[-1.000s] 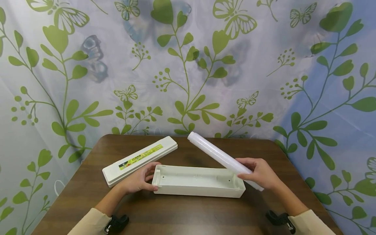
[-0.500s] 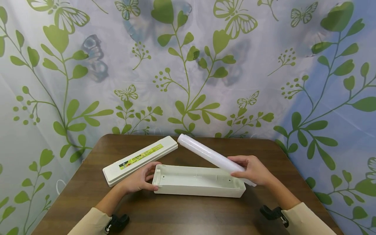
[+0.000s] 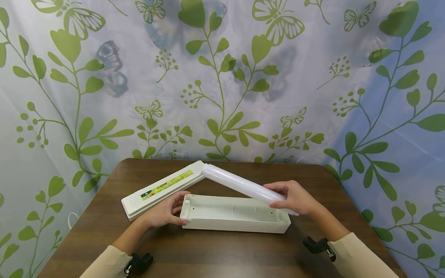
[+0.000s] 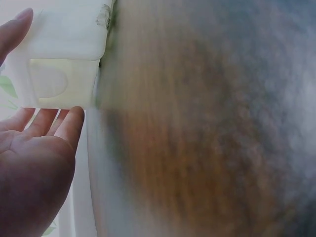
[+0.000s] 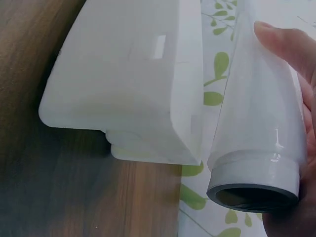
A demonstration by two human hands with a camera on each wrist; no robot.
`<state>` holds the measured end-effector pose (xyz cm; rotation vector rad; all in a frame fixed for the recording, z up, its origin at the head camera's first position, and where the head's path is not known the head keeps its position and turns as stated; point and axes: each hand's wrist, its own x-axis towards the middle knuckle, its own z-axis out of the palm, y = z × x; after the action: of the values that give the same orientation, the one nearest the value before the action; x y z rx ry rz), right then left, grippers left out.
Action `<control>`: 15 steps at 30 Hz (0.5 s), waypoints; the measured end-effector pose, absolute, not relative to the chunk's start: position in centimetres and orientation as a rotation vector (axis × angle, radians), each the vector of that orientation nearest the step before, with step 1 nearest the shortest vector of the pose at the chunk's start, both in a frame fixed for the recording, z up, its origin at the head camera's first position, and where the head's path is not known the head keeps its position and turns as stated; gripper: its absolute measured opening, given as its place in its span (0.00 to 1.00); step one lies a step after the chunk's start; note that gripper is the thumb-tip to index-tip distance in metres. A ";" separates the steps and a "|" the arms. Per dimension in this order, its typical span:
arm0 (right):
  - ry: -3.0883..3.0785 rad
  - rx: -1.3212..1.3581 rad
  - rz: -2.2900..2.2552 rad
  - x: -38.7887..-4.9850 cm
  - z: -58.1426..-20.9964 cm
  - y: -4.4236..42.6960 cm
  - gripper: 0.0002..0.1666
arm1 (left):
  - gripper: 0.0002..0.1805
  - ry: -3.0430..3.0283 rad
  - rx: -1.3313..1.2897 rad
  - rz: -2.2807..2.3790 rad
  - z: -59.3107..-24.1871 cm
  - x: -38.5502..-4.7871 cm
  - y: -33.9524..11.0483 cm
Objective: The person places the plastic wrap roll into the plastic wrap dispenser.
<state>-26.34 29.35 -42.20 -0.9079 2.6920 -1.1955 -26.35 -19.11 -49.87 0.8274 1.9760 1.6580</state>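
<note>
Right hand (image 3: pixel 292 197) pinches a glossy white cylindrical roll (image 3: pixel 236 182) near one end; left of that grip, the left hand (image 3: pixel 166 212) pinches an open white oblong plastic box (image 3: pixel 233 225), probably steadying it

Looks like smooth, matt plastic on box (image 3: pixel 236 225) at 6 o'clock (head view) and lid (image 3: pixel 168 192) at 8, nice glossy plastic on roll (image 3: pixel 238 184) at 5, faintly shiny wood-grain tabletop (image 3: pixel 222 255), cloth backdrop (image 3: pixel 222 77) at 12.

Printed cloth (image 3: pixel 222 96), wood-grained surface (image 3: pixel 222 253)
The green-leaved cloth hung beyond the fingers (image 3: pixel 277 186); the brown surface spread below them, a white loop (image 3: pixel 69 220) to their left.
</note>
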 end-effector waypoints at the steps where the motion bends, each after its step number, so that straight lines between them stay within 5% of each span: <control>1: 2.681 -0.918 -1.199 -26.4 -42.1 29.3 0.33 | 0.50 1.976 0.829 1.659 -49.9 -26.4 -19.1; 15: 2.519 -0.968 -1.231 -27.0 -41.8 28.5 0.33 | 0.52 2.000 0.818 1.656 -49.8 -26.2 -19.1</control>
<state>-26.97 28.48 -41.80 -0.9682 2.5193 -1.2313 -26.22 -19.10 -49.83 0.8177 2.0000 1.6561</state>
